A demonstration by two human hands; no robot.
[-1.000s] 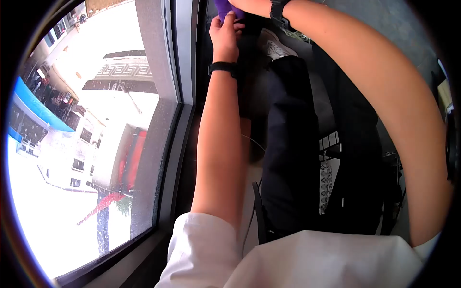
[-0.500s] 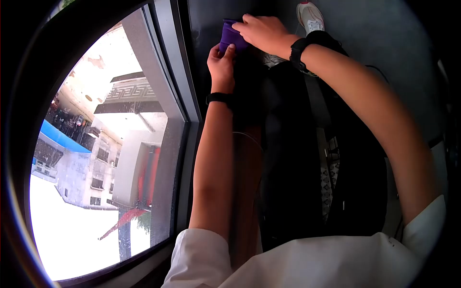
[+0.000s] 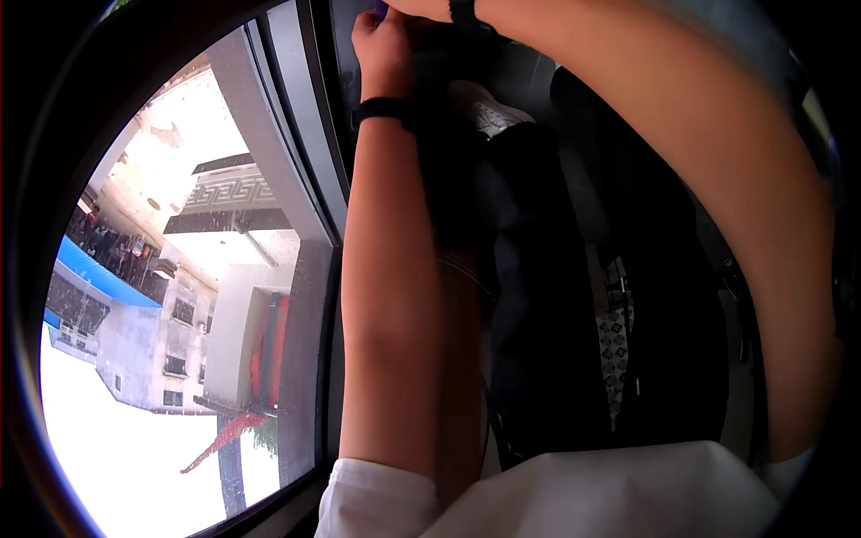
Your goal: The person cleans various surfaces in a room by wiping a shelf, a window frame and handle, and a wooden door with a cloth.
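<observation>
My left hand (image 3: 386,52) is raised at the top edge of the view, its fingers closed on a purple cloth-like piece (image 3: 380,10). Only a sliver of that piece shows; the rest lies beyond the frame or behind the fingers. Close beside it, my right hand (image 3: 421,8) reaches in from the right. Its fingers are cut off by the top edge, so their grip is hidden. A black band (image 3: 387,109) circles my left wrist, and a dark watch-like band (image 3: 463,13) is on my right.
A large window (image 3: 188,296) in a dark frame (image 3: 318,117) runs along my left, with buildings outside. Below my arms are dark-trousered legs (image 3: 538,287) and a light shoe (image 3: 489,109). A patterned strip (image 3: 613,354) shows between the legs.
Both hands have moved up and slightly left in the view, carrying the purple piece almost out of frame. My right forearm now crosses higher and looks larger.
</observation>
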